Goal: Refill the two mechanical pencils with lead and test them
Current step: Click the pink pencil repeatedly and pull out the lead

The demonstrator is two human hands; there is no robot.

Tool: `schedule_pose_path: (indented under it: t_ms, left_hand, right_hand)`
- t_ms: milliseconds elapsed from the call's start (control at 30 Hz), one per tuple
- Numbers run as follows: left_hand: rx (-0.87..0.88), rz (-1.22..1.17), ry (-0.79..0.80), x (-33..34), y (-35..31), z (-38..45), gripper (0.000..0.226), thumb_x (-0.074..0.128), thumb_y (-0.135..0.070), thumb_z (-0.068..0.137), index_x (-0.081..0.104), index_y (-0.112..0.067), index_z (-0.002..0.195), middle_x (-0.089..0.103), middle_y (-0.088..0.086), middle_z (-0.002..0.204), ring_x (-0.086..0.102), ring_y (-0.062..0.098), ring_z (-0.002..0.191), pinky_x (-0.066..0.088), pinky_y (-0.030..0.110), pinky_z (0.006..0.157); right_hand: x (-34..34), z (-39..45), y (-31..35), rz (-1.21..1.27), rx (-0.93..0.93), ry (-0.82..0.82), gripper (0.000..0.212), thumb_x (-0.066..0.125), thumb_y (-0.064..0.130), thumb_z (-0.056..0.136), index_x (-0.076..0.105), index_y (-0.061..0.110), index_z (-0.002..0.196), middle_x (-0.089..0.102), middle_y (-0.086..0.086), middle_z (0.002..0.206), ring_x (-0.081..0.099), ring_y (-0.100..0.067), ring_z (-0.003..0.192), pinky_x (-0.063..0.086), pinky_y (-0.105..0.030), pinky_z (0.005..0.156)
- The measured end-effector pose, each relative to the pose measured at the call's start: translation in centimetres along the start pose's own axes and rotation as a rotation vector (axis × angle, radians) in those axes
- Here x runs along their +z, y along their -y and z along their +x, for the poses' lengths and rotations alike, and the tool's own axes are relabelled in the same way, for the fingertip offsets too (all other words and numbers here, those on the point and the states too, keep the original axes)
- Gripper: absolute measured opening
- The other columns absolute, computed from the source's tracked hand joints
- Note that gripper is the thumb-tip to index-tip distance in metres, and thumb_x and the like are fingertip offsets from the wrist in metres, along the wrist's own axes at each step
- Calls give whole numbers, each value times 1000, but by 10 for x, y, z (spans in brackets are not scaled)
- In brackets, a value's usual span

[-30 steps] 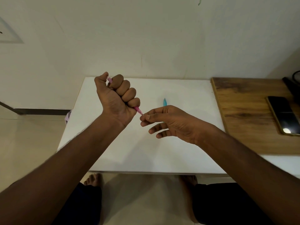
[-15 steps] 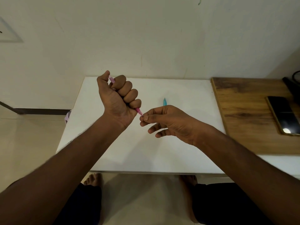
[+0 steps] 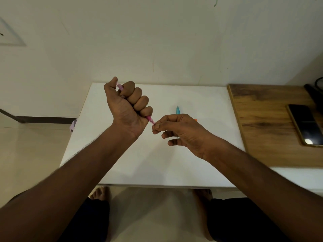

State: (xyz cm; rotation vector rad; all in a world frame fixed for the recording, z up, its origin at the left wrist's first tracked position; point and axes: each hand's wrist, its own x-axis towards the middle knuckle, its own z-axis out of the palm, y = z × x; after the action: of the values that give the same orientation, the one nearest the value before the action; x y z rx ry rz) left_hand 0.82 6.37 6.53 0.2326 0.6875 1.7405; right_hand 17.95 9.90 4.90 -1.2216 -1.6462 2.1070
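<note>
Bare forearms, no sleeves; dark shorts (image 3: pixel 244 219) on both legs, feet (image 3: pixel 100 193) bare.

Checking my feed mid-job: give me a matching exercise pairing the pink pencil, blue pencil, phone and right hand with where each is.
Things:
1. pink pencil
2. blue pencil
3. phone
4. right hand

Places:
A. on the wooden surface
B. pinching at the pink pencil's tip
C. gripped in the left hand
D. lying on the white table

Pairs: 1-C, 2-D, 3-A, 4-B
</note>
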Motion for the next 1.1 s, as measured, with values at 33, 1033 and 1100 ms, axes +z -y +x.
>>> schedule_pose_path:
  t_ms: [33,1033,1100]
  left_hand:
    - [2,0,0,0,0,0,52,26,-52,103,14,-25,60,5,-7,57,2,15,49,5,21,49]
    - [31,113,1,4,-4,-4,47,25,-48,101,14,-25,62,4,-7,57,1,16,51,6,22,50]
    - [33,123,15,5,-6,-3,46,25,-48,101,14,-26,62,4,-7,57,0,16,51,6,22,50]
  right_hand:
    - [1,0,-1,4,4,-13,9,76,28,93,83,23,94,81,2,104,66,-7,85,57,-26,74]
    - [-2,5,-4,-139,46,-51,15,68,33,101,79,23,104,82,6,99,65,-10,69,56,-27,67]
    - [-2,5,-4,-138,42,-47,16,67,34,102,79,24,102,82,6,99,66,-8,68,56,-26,67]
